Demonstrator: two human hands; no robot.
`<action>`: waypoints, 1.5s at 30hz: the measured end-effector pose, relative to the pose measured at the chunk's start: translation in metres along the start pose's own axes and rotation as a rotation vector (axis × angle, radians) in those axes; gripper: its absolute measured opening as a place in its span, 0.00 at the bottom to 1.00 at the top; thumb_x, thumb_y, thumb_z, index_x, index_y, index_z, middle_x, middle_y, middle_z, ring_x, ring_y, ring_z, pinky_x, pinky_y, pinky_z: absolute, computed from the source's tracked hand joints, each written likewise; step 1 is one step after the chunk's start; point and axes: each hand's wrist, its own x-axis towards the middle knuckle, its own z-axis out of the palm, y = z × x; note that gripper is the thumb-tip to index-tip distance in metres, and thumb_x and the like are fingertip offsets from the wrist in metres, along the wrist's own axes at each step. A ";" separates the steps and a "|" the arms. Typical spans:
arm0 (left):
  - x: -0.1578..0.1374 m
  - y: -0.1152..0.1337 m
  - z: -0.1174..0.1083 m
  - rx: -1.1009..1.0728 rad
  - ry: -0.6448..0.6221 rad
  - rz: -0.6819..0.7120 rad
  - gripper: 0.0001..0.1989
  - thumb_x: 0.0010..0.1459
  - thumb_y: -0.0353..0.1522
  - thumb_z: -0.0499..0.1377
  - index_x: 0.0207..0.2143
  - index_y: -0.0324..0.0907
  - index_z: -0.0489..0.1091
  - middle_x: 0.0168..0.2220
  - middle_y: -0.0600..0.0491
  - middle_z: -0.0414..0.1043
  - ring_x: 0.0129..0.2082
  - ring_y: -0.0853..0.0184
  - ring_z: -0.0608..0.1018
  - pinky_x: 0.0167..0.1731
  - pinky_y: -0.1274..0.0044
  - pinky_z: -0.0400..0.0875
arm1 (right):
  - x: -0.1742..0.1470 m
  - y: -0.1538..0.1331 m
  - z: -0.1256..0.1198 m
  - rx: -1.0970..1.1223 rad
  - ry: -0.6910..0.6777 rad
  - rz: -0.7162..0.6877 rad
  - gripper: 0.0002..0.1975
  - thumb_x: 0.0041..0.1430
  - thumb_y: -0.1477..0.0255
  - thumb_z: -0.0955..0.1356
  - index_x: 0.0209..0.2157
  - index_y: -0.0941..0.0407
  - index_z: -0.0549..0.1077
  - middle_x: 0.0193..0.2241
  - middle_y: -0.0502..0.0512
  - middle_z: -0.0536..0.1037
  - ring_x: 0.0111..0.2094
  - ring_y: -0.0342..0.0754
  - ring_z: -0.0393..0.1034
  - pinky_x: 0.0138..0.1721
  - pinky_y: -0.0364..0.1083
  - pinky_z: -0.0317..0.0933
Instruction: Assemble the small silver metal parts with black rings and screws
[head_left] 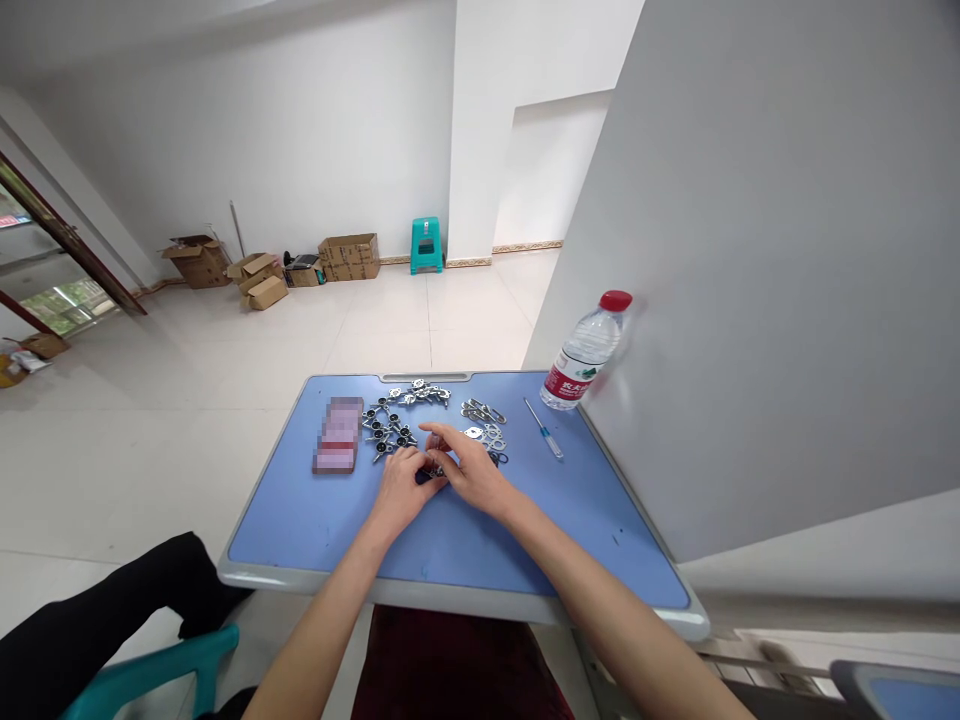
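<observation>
A small dark metal part is pinched between the left hand and the right hand, low over the middle of the blue table; both hands are curled closed around it, fingertips meeting. The part is mostly hidden, so its long axis and facing cannot be told with certainty; it appears to lie roughly left to right between the fingers. A likely risk is judged to be the part slipping from so small a pinch and skidding among the pile of metal fittings and the washers just beyond the knuckles. The screwdriver, angled toward the water bottle, could be knocked by the right forearm.
</observation>
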 end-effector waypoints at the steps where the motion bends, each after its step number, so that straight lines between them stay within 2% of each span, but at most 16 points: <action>1: 0.000 0.000 0.000 0.001 -0.002 -0.003 0.03 0.56 0.32 0.61 0.30 0.43 0.70 0.33 0.54 0.72 0.40 0.61 0.72 0.42 0.70 0.62 | 0.000 0.000 0.000 0.001 -0.001 0.002 0.20 0.63 0.77 0.59 0.55 0.51 0.64 0.37 0.54 0.74 0.37 0.48 0.70 0.44 0.51 0.66; 16: 0.001 -0.001 0.002 0.019 0.022 -0.001 0.03 0.55 0.32 0.61 0.29 0.43 0.71 0.31 0.54 0.71 0.38 0.62 0.72 0.40 0.70 0.63 | 0.000 -0.002 -0.002 -0.011 -0.034 -0.012 0.19 0.65 0.77 0.59 0.56 0.51 0.64 0.38 0.55 0.75 0.39 0.48 0.70 0.44 0.51 0.66; 20: 0.001 -0.002 0.002 0.012 0.020 0.001 0.02 0.56 0.32 0.61 0.30 0.43 0.71 0.32 0.54 0.72 0.38 0.61 0.72 0.40 0.70 0.63 | 0.001 -0.005 -0.003 -0.072 -0.025 -0.048 0.18 0.66 0.76 0.60 0.56 0.52 0.64 0.36 0.54 0.75 0.39 0.48 0.70 0.45 0.51 0.65; 27: 0.000 -0.003 0.003 -0.005 0.013 -0.002 0.02 0.55 0.31 0.62 0.32 0.44 0.72 0.36 0.54 0.73 0.42 0.60 0.72 0.42 0.69 0.63 | 0.001 -0.003 0.001 -0.144 0.050 -0.021 0.13 0.65 0.74 0.61 0.49 0.53 0.70 0.33 0.55 0.73 0.33 0.48 0.69 0.36 0.47 0.66; 30: 0.000 -0.002 0.002 -0.012 0.008 -0.010 0.02 0.55 0.31 0.62 0.31 0.43 0.71 0.34 0.54 0.73 0.41 0.60 0.73 0.42 0.69 0.63 | 0.001 -0.002 0.000 -0.068 0.055 -0.004 0.17 0.65 0.76 0.59 0.53 0.51 0.68 0.34 0.53 0.74 0.34 0.47 0.70 0.40 0.48 0.66; 34: 0.000 -0.001 0.001 0.001 0.017 -0.010 0.04 0.54 0.32 0.62 0.28 0.43 0.70 0.33 0.54 0.73 0.40 0.61 0.73 0.42 0.69 0.63 | 0.001 -0.006 -0.005 0.006 -0.042 0.036 0.22 0.65 0.77 0.58 0.59 0.51 0.58 0.38 0.54 0.75 0.37 0.47 0.71 0.43 0.50 0.66; 37: 0.000 -0.002 0.002 0.001 0.015 -0.010 0.03 0.55 0.32 0.61 0.28 0.43 0.70 0.34 0.54 0.74 0.40 0.61 0.73 0.41 0.70 0.63 | 0.001 -0.009 -0.006 -0.063 -0.061 0.011 0.20 0.66 0.76 0.57 0.57 0.52 0.61 0.40 0.56 0.75 0.40 0.48 0.70 0.45 0.52 0.65; 41: 0.000 -0.001 0.001 -0.007 0.013 -0.007 0.02 0.56 0.32 0.60 0.31 0.43 0.71 0.35 0.53 0.74 0.42 0.60 0.73 0.42 0.69 0.63 | 0.001 -0.010 -0.006 -0.159 -0.048 0.012 0.16 0.66 0.74 0.58 0.53 0.53 0.66 0.37 0.57 0.72 0.36 0.49 0.69 0.40 0.50 0.66; 45: 0.000 0.000 0.001 -0.009 0.007 -0.010 0.02 0.55 0.31 0.61 0.30 0.43 0.71 0.35 0.53 0.74 0.41 0.60 0.73 0.41 0.69 0.63 | 0.001 -0.008 -0.005 -0.135 -0.035 0.002 0.19 0.66 0.76 0.57 0.56 0.52 0.63 0.36 0.56 0.71 0.36 0.49 0.68 0.40 0.49 0.66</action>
